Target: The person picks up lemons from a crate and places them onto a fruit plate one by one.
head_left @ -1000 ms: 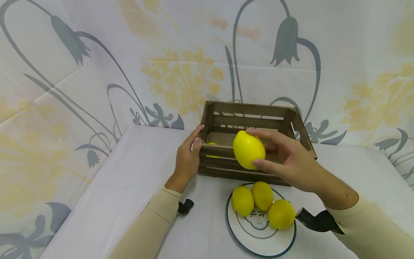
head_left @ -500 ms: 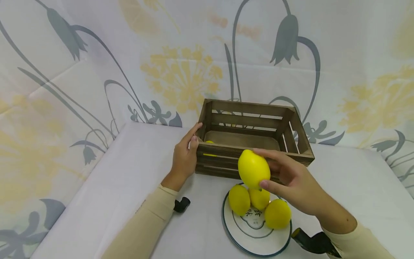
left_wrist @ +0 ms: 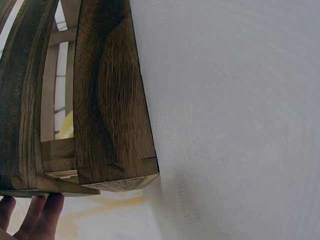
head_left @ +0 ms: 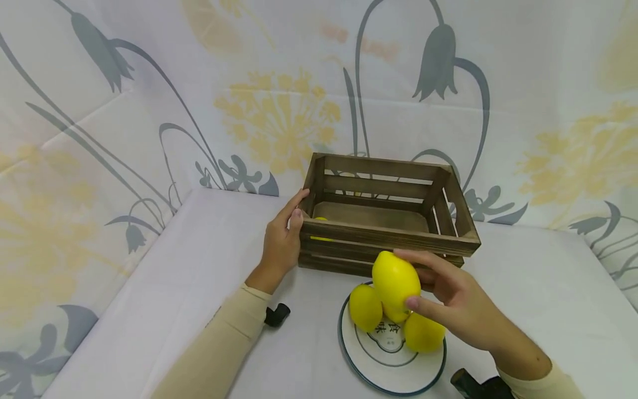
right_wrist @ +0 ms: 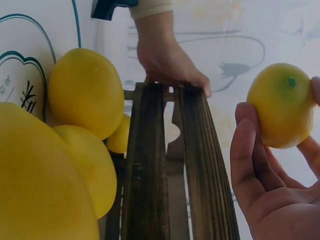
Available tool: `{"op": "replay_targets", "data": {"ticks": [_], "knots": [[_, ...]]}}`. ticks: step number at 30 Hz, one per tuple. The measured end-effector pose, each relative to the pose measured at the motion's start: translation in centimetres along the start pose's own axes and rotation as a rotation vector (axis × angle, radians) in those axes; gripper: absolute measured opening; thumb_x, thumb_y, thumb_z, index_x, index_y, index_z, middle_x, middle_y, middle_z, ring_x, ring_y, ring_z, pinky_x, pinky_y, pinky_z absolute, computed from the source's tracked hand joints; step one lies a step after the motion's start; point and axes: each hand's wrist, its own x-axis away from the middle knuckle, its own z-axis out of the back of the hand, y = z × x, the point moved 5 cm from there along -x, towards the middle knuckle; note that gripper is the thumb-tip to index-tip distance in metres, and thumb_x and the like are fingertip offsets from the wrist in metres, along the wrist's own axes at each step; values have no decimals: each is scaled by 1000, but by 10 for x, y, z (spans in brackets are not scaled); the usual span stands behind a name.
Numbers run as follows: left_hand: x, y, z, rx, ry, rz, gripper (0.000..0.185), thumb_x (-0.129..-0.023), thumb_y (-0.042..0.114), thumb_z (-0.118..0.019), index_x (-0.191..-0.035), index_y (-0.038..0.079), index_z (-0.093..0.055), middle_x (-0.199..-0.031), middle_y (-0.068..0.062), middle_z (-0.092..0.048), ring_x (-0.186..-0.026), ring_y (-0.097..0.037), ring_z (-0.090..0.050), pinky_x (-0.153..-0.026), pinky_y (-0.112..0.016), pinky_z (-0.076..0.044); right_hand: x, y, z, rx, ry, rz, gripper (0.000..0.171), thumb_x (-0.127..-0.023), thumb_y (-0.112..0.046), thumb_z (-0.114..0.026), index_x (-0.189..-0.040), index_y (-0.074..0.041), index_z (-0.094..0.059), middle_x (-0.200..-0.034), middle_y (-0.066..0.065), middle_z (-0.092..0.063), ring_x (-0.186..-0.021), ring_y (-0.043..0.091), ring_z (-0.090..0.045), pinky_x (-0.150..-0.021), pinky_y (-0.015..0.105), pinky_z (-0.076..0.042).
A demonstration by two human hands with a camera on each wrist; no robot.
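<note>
My right hand [head_left: 448, 293] pinches a yellow lemon [head_left: 395, 280] between thumb and fingertips, above the back of a white plate [head_left: 371, 366] with a dark blue-green rim. On that plate lie a lemon at the left [head_left: 365, 308], another at the right [head_left: 425, 334] and a third mostly hidden behind the held one. The right wrist view shows the held lemon [right_wrist: 281, 105] with its greenish end toward the camera. With thumb and fingers, my left hand [head_left: 283, 239] grips the left end of a brown slatted wooden crate [head_left: 389, 231]. Inside, at its left, part of a lemon [left_wrist: 66, 127] shows through the slats.
The plate stands just in front of the crate on a white cloth [head_left: 209, 249]. Behind the crate rises a floral-patterned backdrop [head_left: 289, 100]. Black camera mounts stick out at the left wrist [head_left: 277, 315] and right wrist [head_left: 478, 385].
My right hand has brought the lemon down and toward me, from in front of the crate's opening to over the plate. My left hand keeps its hold on the crate.
</note>
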Motion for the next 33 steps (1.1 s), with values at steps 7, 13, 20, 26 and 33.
{"op": "replay_targets", "data": {"ticks": [7, 13, 20, 26, 33], "knots": [[-1, 1, -2, -4, -18, 4, 68, -100, 68, -24, -146, 26, -53, -82, -6, -53, -73, -17, -47, -63, -33, -38, 7, 6, -2, -12, 5, -13, 65, -88, 13, -63, -147, -4, -44, -147, -4, -51, -118, 10, -64, -89, 27, -57], [-1, 0, -1, 9, -26, 20, 70, -98, 71, -24, -146, 28, -52, -87, -7, -57, -80, -18, -52, -74, -36, -44, 9, 12, 2, 28, 1, -45, 65, -88, 9, -66, -147, -11, -46, -146, -9, -51, -116, 10, -65, -91, 26, -55], [0, 0, 0, 10, -17, 22, 66, -100, 68, -25, -146, 29, -52, -82, -5, -51, -76, -17, -48, -70, -33, -40, 7, 19, 3, 96, -35, -47, 60, -89, 1, -70, -143, -17, -52, -139, -2, -58, -108, 11, -64, -92, 24, -53], [0, 1, -1, 11, -25, 24, 62, -102, 63, -27, -146, 28, -52, -83, -5, -52, -79, -16, -50, -75, -33, -42, 8, 30, 1, 107, -91, -92, 57, -89, -7, -73, -140, -22, -55, -136, 1, -61, -101, 12, -62, -88, 26, -54], [0, 2, -1, 12, -22, 15, 63, -102, 64, -26, -146, 27, -52, -82, -5, -53, -76, -16, -50, -72, -33, -42, 8, 35, -2, 140, -149, -84, 55, -87, -12, -77, -137, -21, -57, -128, -1, -63, -92, 11, -62, -81, 27, -55]]}}
